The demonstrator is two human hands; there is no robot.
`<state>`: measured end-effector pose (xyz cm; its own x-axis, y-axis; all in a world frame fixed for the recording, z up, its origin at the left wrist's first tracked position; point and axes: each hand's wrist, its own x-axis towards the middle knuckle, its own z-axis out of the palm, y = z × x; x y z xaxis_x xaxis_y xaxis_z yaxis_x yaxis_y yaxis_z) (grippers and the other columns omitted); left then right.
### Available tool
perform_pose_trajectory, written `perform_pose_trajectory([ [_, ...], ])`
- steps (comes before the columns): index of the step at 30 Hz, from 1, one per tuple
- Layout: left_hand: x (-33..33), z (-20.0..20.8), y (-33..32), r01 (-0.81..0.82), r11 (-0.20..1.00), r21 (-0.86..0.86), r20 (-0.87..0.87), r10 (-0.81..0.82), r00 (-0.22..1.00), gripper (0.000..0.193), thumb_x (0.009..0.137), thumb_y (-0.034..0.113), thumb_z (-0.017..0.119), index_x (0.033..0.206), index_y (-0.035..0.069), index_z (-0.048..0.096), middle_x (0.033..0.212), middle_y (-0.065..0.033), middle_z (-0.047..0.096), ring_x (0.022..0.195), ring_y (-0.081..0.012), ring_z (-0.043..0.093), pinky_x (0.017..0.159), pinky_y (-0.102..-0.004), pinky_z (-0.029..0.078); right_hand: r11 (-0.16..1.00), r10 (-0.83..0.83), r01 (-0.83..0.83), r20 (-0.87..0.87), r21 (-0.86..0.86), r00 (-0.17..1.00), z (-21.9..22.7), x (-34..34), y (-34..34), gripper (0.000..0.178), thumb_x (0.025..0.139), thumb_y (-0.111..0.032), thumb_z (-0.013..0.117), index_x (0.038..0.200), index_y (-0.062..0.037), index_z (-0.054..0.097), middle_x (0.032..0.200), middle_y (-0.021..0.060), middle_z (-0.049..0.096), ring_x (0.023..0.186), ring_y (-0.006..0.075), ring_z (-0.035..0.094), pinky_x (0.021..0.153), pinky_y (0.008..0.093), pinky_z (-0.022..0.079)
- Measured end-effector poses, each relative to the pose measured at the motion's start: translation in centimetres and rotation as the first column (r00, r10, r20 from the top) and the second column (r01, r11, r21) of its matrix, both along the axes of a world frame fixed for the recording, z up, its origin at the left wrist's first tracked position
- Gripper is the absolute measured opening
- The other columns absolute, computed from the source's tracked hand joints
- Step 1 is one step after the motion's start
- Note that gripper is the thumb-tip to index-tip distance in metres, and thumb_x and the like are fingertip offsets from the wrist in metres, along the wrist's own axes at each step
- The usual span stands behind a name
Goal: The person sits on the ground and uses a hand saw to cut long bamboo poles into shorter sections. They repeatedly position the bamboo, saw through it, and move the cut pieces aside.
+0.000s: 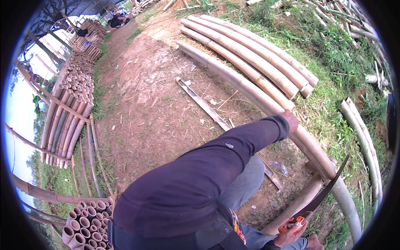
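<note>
A long bamboo pole [243,89] runs from the upper middle down to the lower right. My left hand [291,121], at the end of a dark sleeve, grips over it about midway. Near the bottom edge my right hand [291,234] is closed round the orange handle of a hand saw [317,201]. The saw's dark blade slants up across the pole, seemingly against it; whether the teeth are in the bamboo I cannot tell. Under the pole lies a thicker bamboo support [291,208]. My bare foot [314,241] shows beside the saw hand.
Several bamboo poles [254,58] lie side by side beyond my left hand. A split bamboo strip [204,102] is on the dirt. Cut bamboo stacks [68,112] stand at the left, with a bundle of tubes [87,223] below. Two poles [362,141] lie in grass at right.
</note>
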<state>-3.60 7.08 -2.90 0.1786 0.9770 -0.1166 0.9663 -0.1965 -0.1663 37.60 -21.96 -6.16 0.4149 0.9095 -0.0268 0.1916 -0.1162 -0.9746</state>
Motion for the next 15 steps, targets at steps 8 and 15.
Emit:
perform_pose_trajectory([
  [8, 0.0, 0.7, -0.2, -0.004, 1.0, -0.021, -0.017, 0.004, 1.0, 0.023, 0.099, 0.022, 0.06, 0.109, 0.012, 0.078, 0.104, -0.0054, 0.079, 0.099, -0.0235, 0.074, 0.095, -0.0458, 0.048, 0.998, -0.056, 0.055, 0.158, 0.008, 0.986, 2.0, -1.4, 0.5, 0.053, 0.107, -0.016, 0.06, 0.156, -0.0021, 0.047, 0.103, 0.0031, 0.065, 0.067, 0.0053, 0.047, 0.058, 0.0217, 0.04],
  [15, -0.1, 0.8, 0.0, 0.004, 0.998, -0.056, 0.013, -0.003, 1.0, 0.024, 0.097, 0.023, 0.062, 0.109, 0.012, 0.079, 0.105, -0.005, 0.079, 0.101, -0.0241, 0.074, 0.096, -0.0454, 0.048, 0.991, 0.07, -0.053, -0.138, 0.122, 0.988, 4.2, -2.8, 0.6, 0.052, 0.105, -0.021, 0.065, 0.151, -0.0047, 0.046, 0.124, 0.0231, 0.065, 0.1, 0.0332, 0.065, 0.076, 0.0441, 0.063],
])
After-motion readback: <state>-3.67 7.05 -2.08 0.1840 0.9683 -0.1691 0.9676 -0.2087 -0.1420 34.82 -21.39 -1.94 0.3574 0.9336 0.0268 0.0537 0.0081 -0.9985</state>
